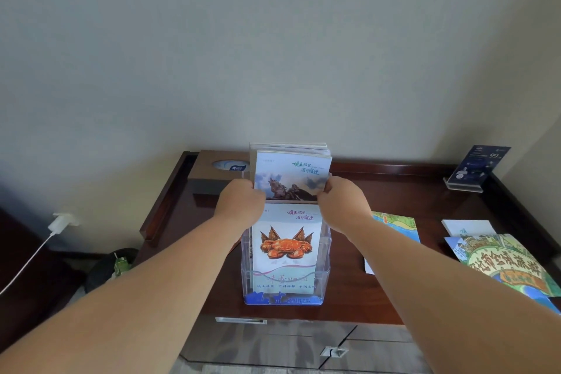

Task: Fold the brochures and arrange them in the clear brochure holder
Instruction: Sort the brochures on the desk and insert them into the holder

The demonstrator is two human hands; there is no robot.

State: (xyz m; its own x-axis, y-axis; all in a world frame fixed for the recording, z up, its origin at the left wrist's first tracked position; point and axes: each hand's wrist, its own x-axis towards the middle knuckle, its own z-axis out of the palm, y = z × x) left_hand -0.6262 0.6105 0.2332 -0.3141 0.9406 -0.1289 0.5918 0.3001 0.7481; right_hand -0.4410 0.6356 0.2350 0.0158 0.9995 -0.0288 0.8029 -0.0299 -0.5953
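Grip: the left hand [241, 200] holds the left edge and the right hand [343, 200] holds the right edge of a stack of brochures [292, 171]. The fingers of both are curled round the stack's sides, so both hands are clamped on it. The stack stands upright with its cover towards the camera, showing a horse statue under blue lettering. Several page edges show along its top.

Position: the stack sits at the rear of the clear brochure holder [326, 255]. Its lower edge is hidden behind the hands and the front pocket, so whether it is fully seated cannot be told. In the front pocket stands a crab brochure [287, 247], upright and just below the held stack.

Support: the holder stands near the front edge of a dark wooden desk [394, 188] set against a pale wall.

Remaining stock: to the right of the holder, a map brochure [396, 223] lies flat and is partly covered by the right forearm. Further right are a white folded brochure [467, 226] and a large illustrated map sheet [510, 264] that overlaps it.

Other items: a tissue box [212, 171] sits at the desk's rear left, just beside the stack. A blue sign in a clear stand [475, 168] is at the rear right. A white charger [62, 222] with its cable is plugged into the wall on the left, and a dark bin [103, 270] stands on the floor below it.
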